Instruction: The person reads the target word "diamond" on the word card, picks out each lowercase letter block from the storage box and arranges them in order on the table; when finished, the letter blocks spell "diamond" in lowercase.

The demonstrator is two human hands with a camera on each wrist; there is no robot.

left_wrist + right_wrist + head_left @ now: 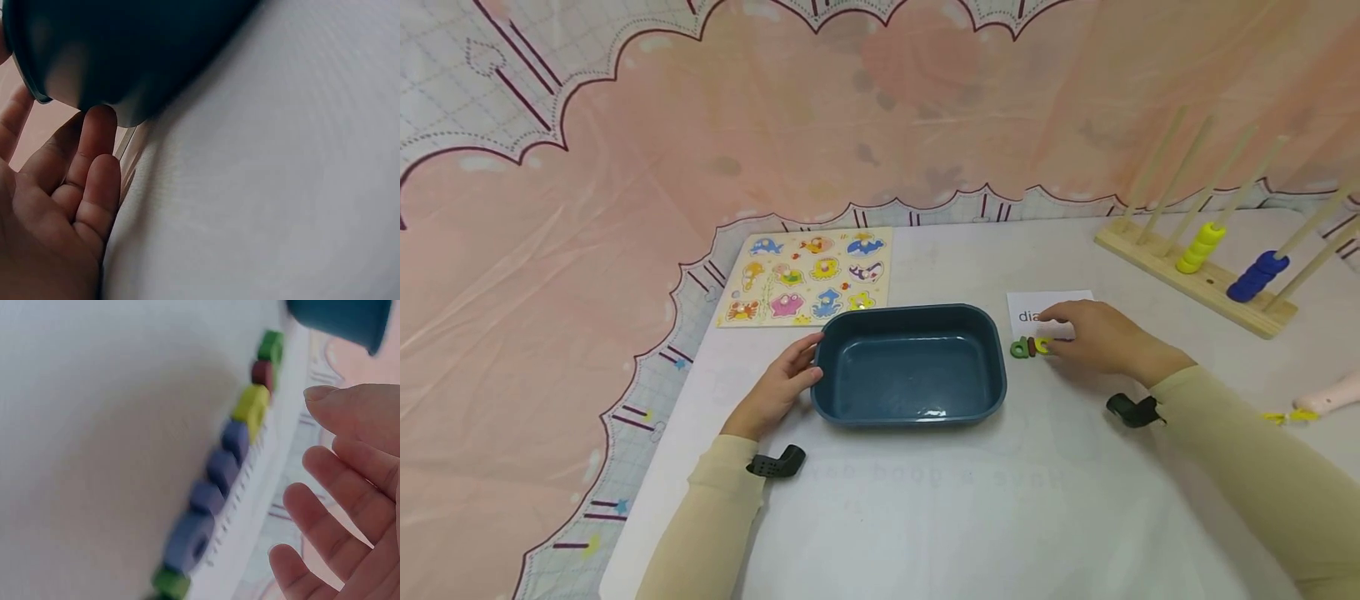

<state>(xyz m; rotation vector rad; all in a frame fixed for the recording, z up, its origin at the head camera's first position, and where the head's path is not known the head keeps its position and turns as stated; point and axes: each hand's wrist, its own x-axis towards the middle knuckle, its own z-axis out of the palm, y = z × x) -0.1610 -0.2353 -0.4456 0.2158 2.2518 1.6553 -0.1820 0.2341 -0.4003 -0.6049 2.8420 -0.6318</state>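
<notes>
A dark teal rectangular tub (910,367) stands on the white table. At its left end, my left hand (777,387) touches the outer wall near the rim; the left wrist view shows its fingertips (100,128) against the tub (106,50). My right hand (1097,337) hovers over a row of small colored letter blocks beside a white printed card (1048,300). The right wrist view shows a green block (270,347), a dark red one, a yellow one (251,406) and several bluish ones (222,469). My right fingers (337,481) are spread, holding nothing.
A sea-animal peg puzzle board (805,279) lies behind the tub on the left. At the back right stands a wooden peg rack (1202,275) with yellow and blue beads. A pale pink object with yellow ends (1326,396) lies at the right edge. A patterned curtain hangs behind.
</notes>
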